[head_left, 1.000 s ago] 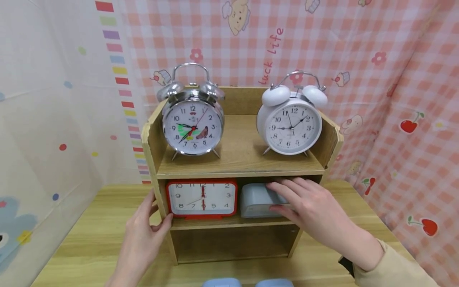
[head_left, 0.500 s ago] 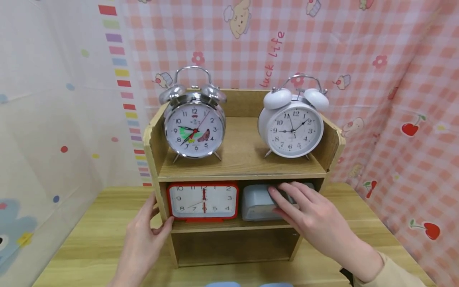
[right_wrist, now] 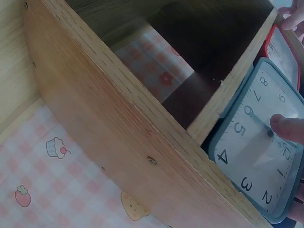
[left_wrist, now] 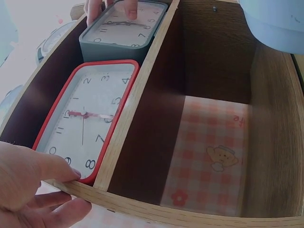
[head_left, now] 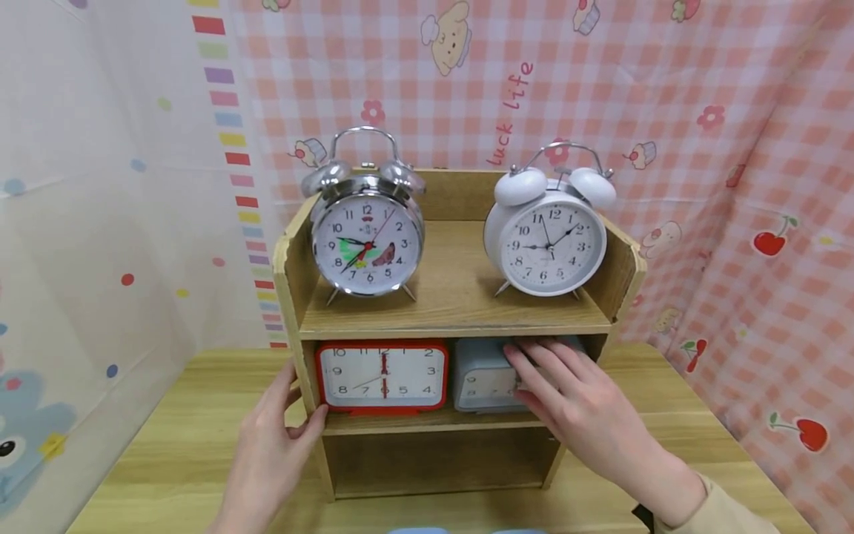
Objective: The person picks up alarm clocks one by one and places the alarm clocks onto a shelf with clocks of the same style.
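Note:
A wooden shelf unit (head_left: 460,330) stands on the table. My left hand (head_left: 270,437) grips its left side panel, thumb at the front edge beside a red rectangular clock (head_left: 380,377), fingers on the outer side. To the right of that clock, in the same middle compartment, sits a blue-grey rectangular clock (head_left: 477,378). My right hand (head_left: 583,404) holds it, fingers over the top and the thumb on its face. In the right wrist view the thumb (right_wrist: 287,128) presses near the centre of the dial. Much of the blue-grey clock is hidden by this hand in the head view.
On the top shelf stand a silver twin-bell alarm clock (head_left: 368,245) at left and a white one (head_left: 547,241) at right. Below is the bottom compartment (head_left: 437,460). Two light-blue objects (head_left: 419,531) show at the bottom of the head view. Patterned cloth (head_left: 467,96) hangs behind.
The blue-grey clock has turned more upright, so numerals on its face now show. The right hand has shifted with it. The left hand keeps its grip on the shelf side.

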Motion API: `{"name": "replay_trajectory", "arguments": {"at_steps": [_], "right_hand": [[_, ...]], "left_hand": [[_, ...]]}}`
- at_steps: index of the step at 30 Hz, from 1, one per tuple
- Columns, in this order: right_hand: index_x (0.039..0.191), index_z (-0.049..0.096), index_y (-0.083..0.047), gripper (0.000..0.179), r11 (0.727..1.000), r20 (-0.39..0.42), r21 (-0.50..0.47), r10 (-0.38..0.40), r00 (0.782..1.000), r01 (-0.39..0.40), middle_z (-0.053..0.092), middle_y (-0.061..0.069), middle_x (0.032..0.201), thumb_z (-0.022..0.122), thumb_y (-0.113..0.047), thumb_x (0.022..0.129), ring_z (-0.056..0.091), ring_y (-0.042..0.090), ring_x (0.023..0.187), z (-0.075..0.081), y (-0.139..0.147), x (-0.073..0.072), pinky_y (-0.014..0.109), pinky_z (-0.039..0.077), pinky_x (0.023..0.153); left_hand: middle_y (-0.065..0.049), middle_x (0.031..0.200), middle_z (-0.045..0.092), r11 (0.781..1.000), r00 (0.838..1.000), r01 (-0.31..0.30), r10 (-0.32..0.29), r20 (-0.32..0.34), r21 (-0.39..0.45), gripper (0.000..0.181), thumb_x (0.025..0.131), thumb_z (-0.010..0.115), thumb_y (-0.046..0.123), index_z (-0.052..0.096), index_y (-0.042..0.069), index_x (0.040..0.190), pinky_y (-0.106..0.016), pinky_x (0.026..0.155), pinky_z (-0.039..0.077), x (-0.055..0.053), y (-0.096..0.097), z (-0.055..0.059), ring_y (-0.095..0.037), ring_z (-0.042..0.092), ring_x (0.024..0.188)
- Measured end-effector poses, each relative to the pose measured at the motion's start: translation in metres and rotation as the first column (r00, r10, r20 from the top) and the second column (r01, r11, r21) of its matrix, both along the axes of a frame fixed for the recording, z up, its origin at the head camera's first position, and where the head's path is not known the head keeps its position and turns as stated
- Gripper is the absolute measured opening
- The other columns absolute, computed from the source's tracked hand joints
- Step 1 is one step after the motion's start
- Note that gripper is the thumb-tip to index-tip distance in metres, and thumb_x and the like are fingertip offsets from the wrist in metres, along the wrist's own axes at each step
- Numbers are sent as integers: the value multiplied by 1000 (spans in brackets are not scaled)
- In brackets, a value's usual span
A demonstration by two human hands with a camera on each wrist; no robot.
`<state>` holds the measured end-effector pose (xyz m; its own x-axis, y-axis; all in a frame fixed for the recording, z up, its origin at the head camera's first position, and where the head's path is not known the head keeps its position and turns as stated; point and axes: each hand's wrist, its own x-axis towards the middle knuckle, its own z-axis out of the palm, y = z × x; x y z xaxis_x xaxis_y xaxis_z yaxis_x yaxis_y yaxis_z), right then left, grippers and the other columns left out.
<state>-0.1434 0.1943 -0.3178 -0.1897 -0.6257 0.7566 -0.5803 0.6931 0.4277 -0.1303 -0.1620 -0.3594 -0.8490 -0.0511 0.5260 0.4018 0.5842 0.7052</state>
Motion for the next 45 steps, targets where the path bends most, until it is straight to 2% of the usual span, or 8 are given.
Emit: {"name": "replay_trajectory", "arguments": {"at_steps": [7,19,28,30,32,34,37,45], "right_hand": [[133,68,-1,48,1000,52,2,-27,998,27,74,14,121,38,-34,115,68,32,107,-3,0,-4,44,57,93],[135,66,-1,56,998,117,-5,-61,991,62,74,15,123,32,-41,115,70,34,110,-6,0,-9,50,57,94],[139,64,-2,58,999,123,1,-45,991,45,74,16,126,28,-41,115,71,35,112,-6,1,-14,53,57,95],[140,63,-2,55,999,126,3,-43,991,43,74,16,127,31,-40,116,71,35,113,-5,2,-16,53,57,95],[140,63,-2,47,999,129,9,-43,991,42,73,17,127,46,-36,112,70,36,113,-5,3,-16,53,58,94],[139,63,-2,47,999,133,16,-44,990,42,73,17,127,60,-31,102,70,36,113,-4,3,-16,53,58,94],[139,63,-2,60,999,141,24,-51,989,48,73,18,128,74,-25,86,70,36,113,-4,2,-15,53,58,94],[141,62,-2,66,997,152,26,-72,986,69,73,17,127,83,-22,82,70,36,112,-4,2,-14,53,58,94]], "left_hand": [[-30,145,59,1000,999,-3,3,34,2,70,92,71,-8,45,6,155,-18,69,64,1,-2,1,-56,67,121],[-28,146,60,1000,999,5,-6,36,9,68,92,72,-7,46,5,154,-27,71,67,2,-1,-2,-56,67,121],[-27,147,60,1000,999,-1,1,39,-3,69,92,72,-7,45,4,155,-16,70,63,2,0,0,-53,67,123],[-27,148,60,1000,999,-2,2,43,-3,69,93,72,-7,45,4,155,-15,69,62,1,0,1,-52,67,124],[-27,147,60,1000,999,0,0,47,3,69,92,72,-7,45,4,155,-15,69,62,1,0,1,-52,67,125],[-28,148,59,1000,998,-2,2,57,4,69,93,71,-7,45,4,155,-16,69,62,2,0,2,-52,66,125],[-29,148,58,1000,998,-6,6,59,1,69,93,71,-8,45,4,155,-17,68,62,3,-1,1,-53,66,125],[-28,147,60,1000,999,0,1,53,-17,66,93,71,-6,46,4,154,-18,69,63,3,-1,3,-54,66,124]]}}
